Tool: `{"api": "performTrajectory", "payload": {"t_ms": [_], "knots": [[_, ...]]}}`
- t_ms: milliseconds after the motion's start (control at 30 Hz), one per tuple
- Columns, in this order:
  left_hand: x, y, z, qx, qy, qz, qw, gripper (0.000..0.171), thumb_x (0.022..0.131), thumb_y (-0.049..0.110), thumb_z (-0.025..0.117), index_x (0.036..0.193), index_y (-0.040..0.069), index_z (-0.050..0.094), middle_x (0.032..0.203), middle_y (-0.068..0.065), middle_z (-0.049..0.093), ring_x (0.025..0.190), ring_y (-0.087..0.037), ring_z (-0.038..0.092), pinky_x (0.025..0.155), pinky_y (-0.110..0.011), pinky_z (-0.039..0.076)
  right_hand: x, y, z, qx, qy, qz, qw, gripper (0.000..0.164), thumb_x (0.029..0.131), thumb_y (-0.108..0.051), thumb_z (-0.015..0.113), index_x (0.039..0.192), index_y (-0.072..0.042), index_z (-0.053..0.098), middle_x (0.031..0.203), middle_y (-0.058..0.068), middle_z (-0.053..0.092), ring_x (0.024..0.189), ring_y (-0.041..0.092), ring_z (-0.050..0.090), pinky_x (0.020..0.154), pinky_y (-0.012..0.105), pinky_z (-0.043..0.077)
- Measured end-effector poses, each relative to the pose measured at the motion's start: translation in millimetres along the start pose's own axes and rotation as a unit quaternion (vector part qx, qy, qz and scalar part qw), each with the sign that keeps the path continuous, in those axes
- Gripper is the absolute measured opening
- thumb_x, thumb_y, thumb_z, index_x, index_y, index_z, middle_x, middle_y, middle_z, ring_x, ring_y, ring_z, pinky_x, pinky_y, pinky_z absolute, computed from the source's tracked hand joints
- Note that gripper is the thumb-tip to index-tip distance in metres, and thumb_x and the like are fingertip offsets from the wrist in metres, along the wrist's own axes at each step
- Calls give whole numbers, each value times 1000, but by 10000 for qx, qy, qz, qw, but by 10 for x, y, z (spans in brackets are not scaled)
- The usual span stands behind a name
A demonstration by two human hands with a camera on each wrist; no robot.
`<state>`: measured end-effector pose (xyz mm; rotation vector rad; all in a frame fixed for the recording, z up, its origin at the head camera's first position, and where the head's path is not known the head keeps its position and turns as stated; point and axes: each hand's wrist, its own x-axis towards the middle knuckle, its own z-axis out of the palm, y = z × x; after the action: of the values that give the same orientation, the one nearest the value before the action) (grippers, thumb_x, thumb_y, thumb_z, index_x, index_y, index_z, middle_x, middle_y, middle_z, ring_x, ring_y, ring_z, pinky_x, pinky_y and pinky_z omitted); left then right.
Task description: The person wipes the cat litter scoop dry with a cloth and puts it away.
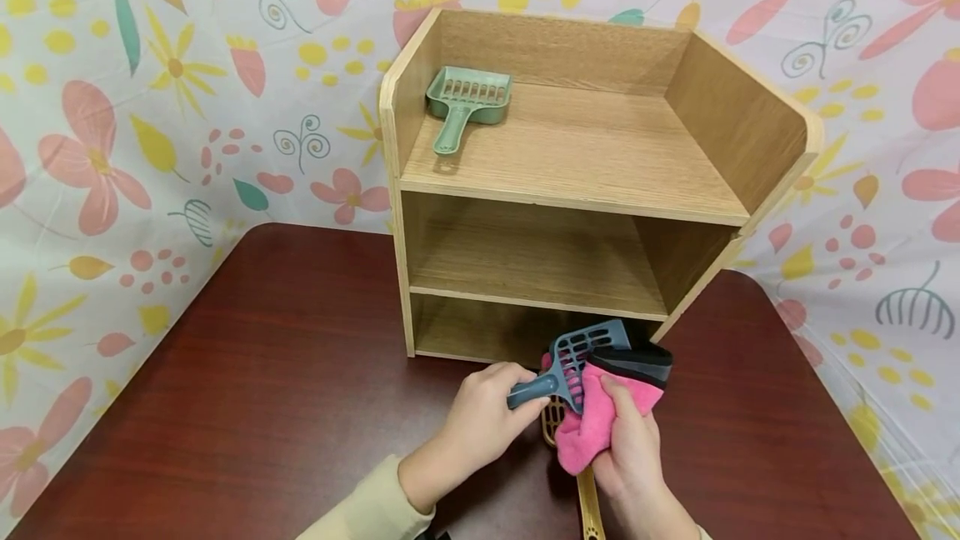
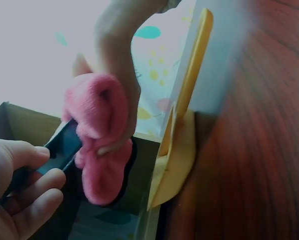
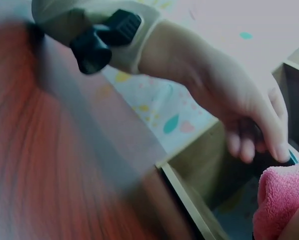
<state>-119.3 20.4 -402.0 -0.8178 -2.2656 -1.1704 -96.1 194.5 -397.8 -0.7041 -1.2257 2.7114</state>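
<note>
A blue slotted litter scoop (image 1: 534,391) is held by its handle in the left hand (image 1: 483,411), thumb and fingers around it. My right hand (image 1: 633,452) grips a bunched pink cloth (image 1: 588,432) with a black and grey edge, pressed against the scoop's slotted head. In the left wrist view, the pink cloth (image 2: 103,115) covers part of the blue scoop. Below both hands, a yellow-brown litter scoop (image 1: 589,507) lies on the table, its slotted head partly hidden by the cloth. Its handle (image 2: 197,55) angles upward in the left wrist view.
A three-level wooden shelf (image 1: 570,207) stands at the back of the dark red table (image 1: 262,407). On its top level, at the left, sits a green litter scoop (image 1: 453,130) with a green tray (image 1: 491,114). Flower-patterned fabric (image 1: 172,148) hangs behind.
</note>
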Motion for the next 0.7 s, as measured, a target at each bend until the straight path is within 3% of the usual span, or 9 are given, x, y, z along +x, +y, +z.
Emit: {"api": "performTrajectory", "payload": {"t_ms": [200,433,700], "knots": [[-26,-5,53,123,140,115,9998,17,75,15,79,87,9,68,78,0,67,67,-7,61,65,-14,50,-54,88,35,-210,-465,343,9981,12,97,-21,52,103,-15,61,97,-3,69,86,8,67,78,23,54],[-18,-9,50,115,-3,174,9998,16,75,16,79,85,8,68,76,1,66,65,-6,57,63,-13,48,-40,58,-31,-226,-513,290,9980,12,97,-19,52,98,-15,63,96,-4,69,88,7,66,80,22,54],[16,-58,-7,-107,-127,236,9996,14,75,16,78,82,9,68,76,2,68,66,-6,58,62,-10,46,24,-41,-114,-49,-409,80,9991,11,96,-16,53,106,-17,56,92,-3,69,83,10,67,73,26,55]]}}
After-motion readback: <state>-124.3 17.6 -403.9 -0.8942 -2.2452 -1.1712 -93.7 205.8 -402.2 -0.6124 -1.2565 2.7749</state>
